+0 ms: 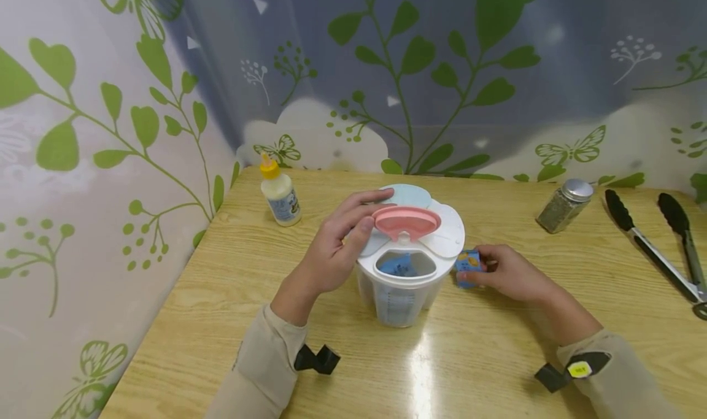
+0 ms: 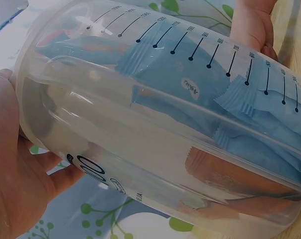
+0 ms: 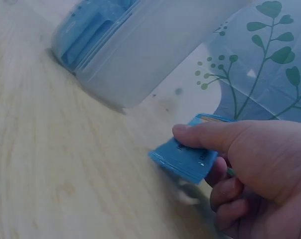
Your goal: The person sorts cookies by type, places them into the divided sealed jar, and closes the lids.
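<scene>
A clear plastic storage container (image 1: 400,305) with a white lid of several petal-like flaps stands upright on the table. Its pink flap (image 1: 407,224) is raised over an opening, and a blue packet (image 1: 399,265) shows inside. My left hand (image 1: 337,247) holds the lid's left side, thumb and fingers close to the pink flap. Through the container wall, the left wrist view shows blue packets (image 2: 190,74) and orange-brown packets (image 2: 225,174) in separate compartments. To the right of the container, my right hand (image 1: 510,272) pinches a small blue sachet (image 3: 188,157) between thumb and fingers.
At the back left stands a glue-like bottle (image 1: 282,199) with a yellow cap. A glass spice jar (image 1: 564,205) with a silver lid and black-tipped tongs (image 1: 657,253) are on the right. Leaf-patterned cloth (image 1: 442,100) hangs behind the wooden table (image 1: 221,308).
</scene>
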Demonstrator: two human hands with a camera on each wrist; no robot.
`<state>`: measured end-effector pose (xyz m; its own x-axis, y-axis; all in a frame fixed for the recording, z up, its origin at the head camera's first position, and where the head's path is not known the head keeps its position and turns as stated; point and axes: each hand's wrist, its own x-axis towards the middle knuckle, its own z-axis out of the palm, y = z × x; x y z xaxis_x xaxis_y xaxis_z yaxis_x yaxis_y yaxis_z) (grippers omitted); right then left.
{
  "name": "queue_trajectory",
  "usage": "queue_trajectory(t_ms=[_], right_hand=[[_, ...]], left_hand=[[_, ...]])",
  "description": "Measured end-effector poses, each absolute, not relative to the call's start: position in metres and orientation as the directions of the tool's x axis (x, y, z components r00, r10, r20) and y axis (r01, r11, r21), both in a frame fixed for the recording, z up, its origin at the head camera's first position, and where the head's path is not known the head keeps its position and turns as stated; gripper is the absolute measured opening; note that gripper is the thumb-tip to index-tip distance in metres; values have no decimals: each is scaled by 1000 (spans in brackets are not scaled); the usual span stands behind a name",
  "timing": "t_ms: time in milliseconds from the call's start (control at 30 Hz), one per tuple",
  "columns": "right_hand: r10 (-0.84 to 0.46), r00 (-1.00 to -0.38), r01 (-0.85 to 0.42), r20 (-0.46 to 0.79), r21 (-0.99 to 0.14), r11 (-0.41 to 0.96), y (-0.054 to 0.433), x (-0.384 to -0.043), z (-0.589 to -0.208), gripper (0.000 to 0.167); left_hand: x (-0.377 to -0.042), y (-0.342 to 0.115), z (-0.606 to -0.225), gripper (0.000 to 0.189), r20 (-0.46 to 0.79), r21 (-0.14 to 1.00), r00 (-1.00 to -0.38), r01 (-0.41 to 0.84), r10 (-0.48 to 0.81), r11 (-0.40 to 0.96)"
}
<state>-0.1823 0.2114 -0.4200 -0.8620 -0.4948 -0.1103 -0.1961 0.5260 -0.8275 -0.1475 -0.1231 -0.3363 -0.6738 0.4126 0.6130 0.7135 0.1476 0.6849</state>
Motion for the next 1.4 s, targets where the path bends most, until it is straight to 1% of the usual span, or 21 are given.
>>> queue_trajectory(t_ms=[200, 367, 533, 633, 767, 1033, 1167, 1267, 1400], right_hand=[[-511, -854, -196, -101, -846, 495, 214, -179, -410, 18], [-505, -857, -172, -106, -864, 473, 215, -175, -396, 19], [-502, -861, -199, -80, -856, 477, 216, -170, -378, 21], [-501, -864, -223, -41, -863, 454, 218, -167, -367, 20], [-526, -850, -257, 23, -890, 376, 220, -160, -355, 19], [-589, -799, -317, 122, -918, 239, 215, -148, -341, 25], [-601, -783, -284, 159, -951, 119, 212, -141, -337, 30], [-619, -757, -272, 208, -962, 9, 209, -137, -336, 35], [-641, -705, -314, 302, -944, -99, 200, -132, -332, 37]], left_hand=[[-148, -124, -339, 58, 604, 692, -682, 706, 412, 155], [-147, -125, -337, 57, 604, 689, -681, 707, 414, 157], [-148, -125, -338, 57, 611, 684, -676, 713, 412, 157], [-148, -125, -336, 58, 616, 679, -672, 717, 410, 154], [-148, -126, -337, 58, 619, 677, -670, 720, 409, 155], [-149, -124, -339, 58, 638, 669, -659, 731, 398, 137], [-150, -121, -338, 58, 642, 663, -654, 736, 400, 139], [-151, -121, -338, 58, 639, 664, -654, 735, 405, 139], [-150, -123, -338, 59, 628, 671, -664, 726, 405, 150]])
